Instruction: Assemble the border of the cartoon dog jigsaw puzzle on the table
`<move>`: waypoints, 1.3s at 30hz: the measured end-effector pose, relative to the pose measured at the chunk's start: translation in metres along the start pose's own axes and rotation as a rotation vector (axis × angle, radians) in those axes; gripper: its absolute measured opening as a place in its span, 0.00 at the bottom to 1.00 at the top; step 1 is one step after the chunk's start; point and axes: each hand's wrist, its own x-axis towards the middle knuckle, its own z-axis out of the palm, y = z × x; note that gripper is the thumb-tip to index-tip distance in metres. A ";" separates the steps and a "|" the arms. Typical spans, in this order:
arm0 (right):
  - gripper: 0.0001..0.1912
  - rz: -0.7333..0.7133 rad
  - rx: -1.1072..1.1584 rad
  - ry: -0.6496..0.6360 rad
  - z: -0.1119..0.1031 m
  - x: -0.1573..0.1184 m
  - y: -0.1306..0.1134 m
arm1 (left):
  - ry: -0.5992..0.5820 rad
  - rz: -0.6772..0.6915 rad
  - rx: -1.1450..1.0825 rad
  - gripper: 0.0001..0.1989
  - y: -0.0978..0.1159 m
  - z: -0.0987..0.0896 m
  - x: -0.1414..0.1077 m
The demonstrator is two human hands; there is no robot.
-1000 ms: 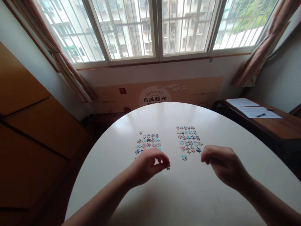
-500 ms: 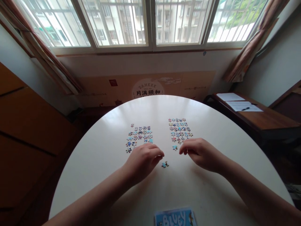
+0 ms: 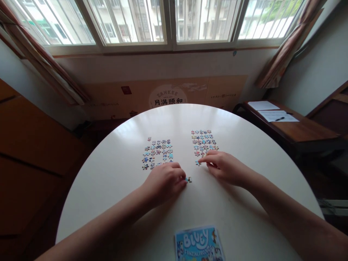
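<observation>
My left hand [image 3: 169, 179] rests low over the white table with its fingers pinched at a small joined puzzle piece pair [image 3: 189, 179], whose left part its fingertips cover. To the right, my right hand [image 3: 221, 165] has its index finger stretched out, touching a single blue puzzle piece [image 3: 198, 163]; its other fingers are curled loosely. Behind my left hand lies a group of several loose pieces [image 3: 159, 152], partly covered by the hand. Another group of pieces [image 3: 202, 139] lies in rows beyond my right hand.
A blue box lid marked BLUEY [image 3: 198, 243] lies at the near edge of view on the round white table [image 3: 108, 181]. One lone piece [image 3: 149, 139] sits at the far left. A wooden side table [image 3: 310, 128] with papers and a pen stands at the right.
My left hand has come onto the joined pieces. My right hand has moved left to the single blue piece, extending its index finger. The view has tilted down, showing more of the lid.
</observation>
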 end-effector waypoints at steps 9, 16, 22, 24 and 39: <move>0.17 -0.019 -0.034 -0.018 0.003 0.003 -0.001 | 0.017 -0.030 -0.012 0.09 0.006 0.006 0.003; 0.18 -0.012 -0.004 0.012 0.002 0.004 0.003 | -0.114 -0.089 -0.001 0.09 0.024 -0.006 0.025; 0.18 -0.007 -0.020 -0.019 0.001 0.004 0.004 | -0.091 -0.099 0.013 0.11 0.031 -0.002 0.044; 0.19 -0.016 -0.018 -0.020 0.001 0.005 0.004 | -0.054 -0.111 0.004 0.11 0.030 0.003 0.045; 0.20 -0.009 0.057 -0.024 0.001 0.006 0.000 | 0.116 -0.172 -0.112 0.09 0.023 0.024 0.040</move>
